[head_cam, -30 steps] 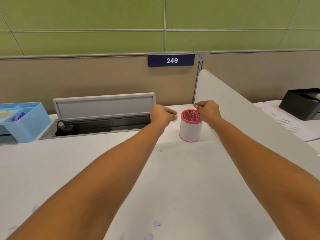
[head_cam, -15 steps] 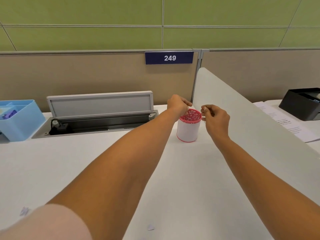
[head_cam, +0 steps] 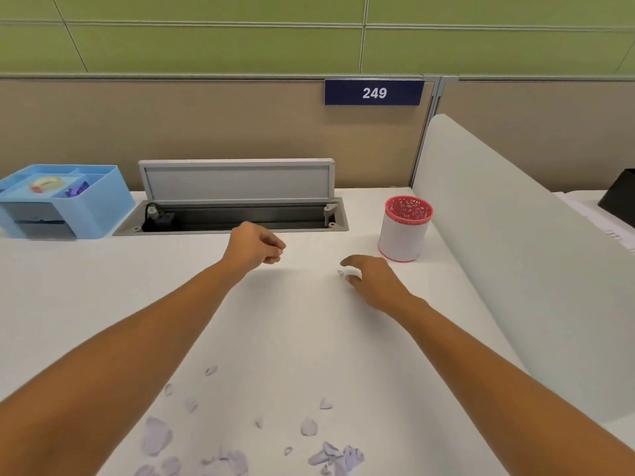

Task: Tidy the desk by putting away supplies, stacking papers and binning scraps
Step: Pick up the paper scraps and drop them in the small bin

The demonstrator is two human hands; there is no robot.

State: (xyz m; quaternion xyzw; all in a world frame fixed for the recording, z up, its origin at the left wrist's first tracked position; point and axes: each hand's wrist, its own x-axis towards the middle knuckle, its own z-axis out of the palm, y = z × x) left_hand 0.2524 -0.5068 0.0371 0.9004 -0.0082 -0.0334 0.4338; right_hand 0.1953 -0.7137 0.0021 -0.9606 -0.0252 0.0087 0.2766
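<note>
Head view: both hands have drawn back from the pink-rimmed cup (head_cam: 405, 231), which they were crowding half a second ago. Then the left hand hung over the cup's mouth and the right hand sat just beside its rim; now neither touches it.

The left hand (head_cam: 256, 247) hovers over the tabletop (head_cam: 302, 331) in front of the open cable tray (head_cam: 237, 214), well left of the cup. Its grip is closed, the fingers curled into the palm with the thumb against them, and nothing shows inside it.

The right hand (head_cam: 374, 280) is low over the tabletop, near the cup's base but apart from it. Its grip is pinched on a small white paper scrap (head_cam: 347, 273), which is caught between thumb and fingertips and peeks out on the left side of the hand.

The cup stands upright in the same spot as before, at the back right of the tabletop, just beside the pale divider panel (head_cam: 498, 242).

The camera has tipped downward since the earlier frame, so many more pale purple scraps (head_cam: 330, 451) show, scattered loose on the near tabletop between the two forearms.

A blue organiser (head_cam: 103, 207) sits at the back left, beside the cable tray. The number plate (head_cam: 374, 92) reading 249 hangs on the partition behind.
</note>
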